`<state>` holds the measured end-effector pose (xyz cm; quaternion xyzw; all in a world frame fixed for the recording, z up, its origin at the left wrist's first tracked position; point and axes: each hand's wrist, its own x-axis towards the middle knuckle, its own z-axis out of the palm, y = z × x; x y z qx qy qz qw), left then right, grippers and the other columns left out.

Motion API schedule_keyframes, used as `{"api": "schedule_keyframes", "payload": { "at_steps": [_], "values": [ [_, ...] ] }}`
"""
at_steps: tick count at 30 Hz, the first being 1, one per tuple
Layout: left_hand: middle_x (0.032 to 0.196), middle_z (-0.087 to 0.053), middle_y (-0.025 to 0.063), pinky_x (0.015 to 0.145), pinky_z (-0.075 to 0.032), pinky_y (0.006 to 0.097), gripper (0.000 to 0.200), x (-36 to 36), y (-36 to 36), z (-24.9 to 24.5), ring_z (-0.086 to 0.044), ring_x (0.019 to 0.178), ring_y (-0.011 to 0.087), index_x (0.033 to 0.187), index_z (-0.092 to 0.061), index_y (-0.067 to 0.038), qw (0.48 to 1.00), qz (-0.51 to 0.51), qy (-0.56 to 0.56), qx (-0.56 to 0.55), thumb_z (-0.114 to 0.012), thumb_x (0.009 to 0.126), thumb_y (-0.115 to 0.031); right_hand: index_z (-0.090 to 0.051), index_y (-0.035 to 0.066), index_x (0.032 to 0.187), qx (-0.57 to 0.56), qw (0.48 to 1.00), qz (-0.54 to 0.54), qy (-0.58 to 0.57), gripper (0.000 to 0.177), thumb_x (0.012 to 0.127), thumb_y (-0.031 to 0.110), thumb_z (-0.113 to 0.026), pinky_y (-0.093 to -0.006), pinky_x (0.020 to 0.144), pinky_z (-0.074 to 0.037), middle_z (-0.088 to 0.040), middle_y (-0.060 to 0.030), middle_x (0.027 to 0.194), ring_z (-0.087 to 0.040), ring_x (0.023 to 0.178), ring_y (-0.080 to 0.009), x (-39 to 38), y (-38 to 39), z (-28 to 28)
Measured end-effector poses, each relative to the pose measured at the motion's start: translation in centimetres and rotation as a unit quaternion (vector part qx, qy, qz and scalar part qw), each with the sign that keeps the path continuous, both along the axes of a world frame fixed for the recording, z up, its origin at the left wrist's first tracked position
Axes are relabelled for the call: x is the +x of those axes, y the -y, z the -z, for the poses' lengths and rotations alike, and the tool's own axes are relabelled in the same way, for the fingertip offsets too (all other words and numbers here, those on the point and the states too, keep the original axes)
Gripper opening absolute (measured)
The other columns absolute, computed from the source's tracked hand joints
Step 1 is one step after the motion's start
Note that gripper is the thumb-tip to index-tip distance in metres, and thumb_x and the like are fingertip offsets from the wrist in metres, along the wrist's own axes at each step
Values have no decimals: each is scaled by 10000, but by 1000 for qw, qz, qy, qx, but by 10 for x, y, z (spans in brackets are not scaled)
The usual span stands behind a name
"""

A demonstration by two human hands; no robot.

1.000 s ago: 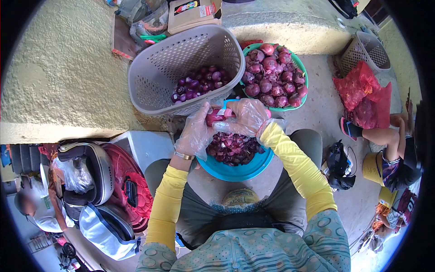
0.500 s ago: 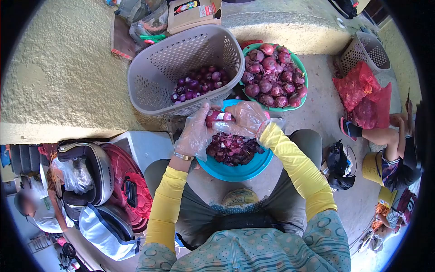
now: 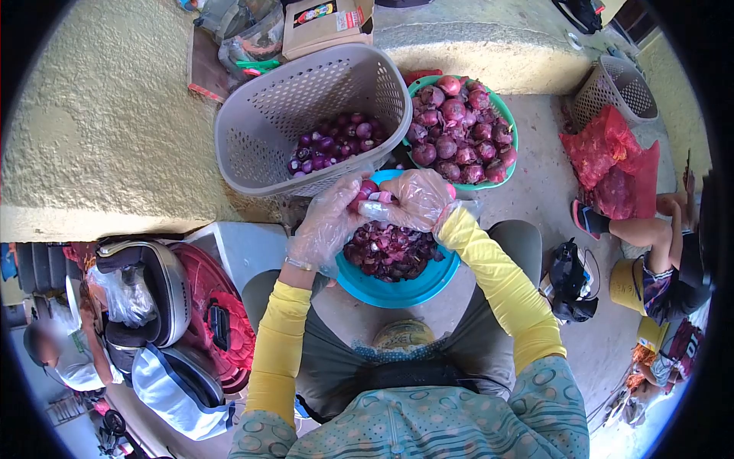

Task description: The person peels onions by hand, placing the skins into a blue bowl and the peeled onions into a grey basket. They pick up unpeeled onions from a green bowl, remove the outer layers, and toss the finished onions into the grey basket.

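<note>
Both my hands wear clear plastic gloves and meet above a blue basin (image 3: pixel 390 294). My left hand (image 3: pixel 330 210) is closed around a red onion (image 3: pixel 367 191), which partly shows between the fingers. Pressed up against that onion is my right hand (image 3: pixel 417 200), its thumb stretched toward the left hand. A pink end (image 3: pixel 451 190) pokes out of the right fist, like the handle of a small tool; the rest of it is hidden. Dark red onion skins (image 3: pixel 394 256) are heaped in the basin below.
Behind the basin, a grey perforated basket (image 3: pixel 252 153) holds peeled onions (image 3: pixel 336 141). Beside it, a green basket (image 3: pixel 514 145) is full of unpeeled onions (image 3: pixel 455 115). Red mesh sacks (image 3: pixel 612 161) lie at right, near a seated person's leg (image 3: pixel 634 229). A helmet (image 3: pixel 172 294) is at left.
The onion has turned in my left hand and is more covered by the fingers. Both hands stay close together over the basin, the left wrist slightly shifted left.
</note>
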<state>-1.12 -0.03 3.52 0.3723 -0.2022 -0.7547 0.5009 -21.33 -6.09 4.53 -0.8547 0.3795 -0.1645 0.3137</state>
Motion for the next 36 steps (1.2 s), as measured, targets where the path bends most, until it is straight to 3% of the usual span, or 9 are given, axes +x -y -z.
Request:
{"api": "schedule_keyframes", "payload": {
  "at_steps": [8,15,18,20,24,26,30,32,36],
  "values": [
    [1170,-612,187,1028,-524,464,446,1,3,-3,-617,1102,291,1294,-521,54,994,-95,41,28,-571,1061,-323,-755,121,798,-32,992,-117,-39,550,878,658,-659,-492,611,-528,-680,-149,674,-671,632,-380,0,-5,2],
    [1184,-611,208,1021,-539,461,481,3,6,9,-627,1096,299,1293,-522,59,995,-99,27,2,-564,1060,-359,-782,139,962,-52,996,-75,-3,546,852,661,-668,-491,702,-552,-719,-155,782,-699,758,-388,4,-1,16],
    [1209,-610,224,1007,-552,454,486,6,4,8,-636,1112,313,1297,-525,64,990,-56,127,-30,-531,1074,-368,-765,150,1038,-8,994,-103,-35,554,802,650,-726,-502,683,-547,-722,-146,806,-692,740,-400,-1,0,1],
    [1237,-614,231,1005,-555,469,479,3,5,0,-634,1148,328,1299,-529,61,993,-89,15,71,-486,1091,-368,-755,112,923,-32,995,-63,68,531,786,625,-772,-461,622,-534,-701,-132,745,-687,682,-367,0,-2,-5],
    [1258,-621,215,1013,-551,448,484,-4,0,-10,-629,1169,289,1318,-525,59,998,-35,-14,57,-467,1099,-370,-750,111,926,-86,995,23,43,543,721,607,-829,-453,614,-534,-703,-116,754,-687,686,-367,2,2,15],
    [1199,-652,132,949,-552,331,450,-5,-2,0,-654,1068,220,1289,-562,39,991,9,134,-16,-437,1116,-358,-698,81,884,-80,996,30,29,619,726,674,-779,-500,655,-547,-673,-186,693,-695,719,-404,1,1,11],
    [1175,-682,143,919,-558,356,374,-1,-4,16,-681,1041,257,1286,-573,21,990,11,140,-19,-534,1085,-293,-724,99,890,-70,996,42,35,551,702,605,-835,-451,615,-533,-692,-143,741,-684,689,-378,3,-1,14],
    [1124,-711,156,881,-565,389,319,4,-6,22,-702,971,268,1292,-574,1,834,60,494,-239,-611,1041,-192,-705,91,882,-53,998,33,18,601,737,670,-774,-504,658,-550,-685,-184,705,-702,717,-405,3,0,9],
    [1232,-651,162,945,-559,336,409,5,-6,13,-639,1090,196,1299,-540,57,770,126,573,-251,-443,1117,-296,-715,104,881,-41,999,34,1,596,731,678,-772,-500,660,-554,-689,-189,711,-704,718,-405,2,0,9]
  ]
}}
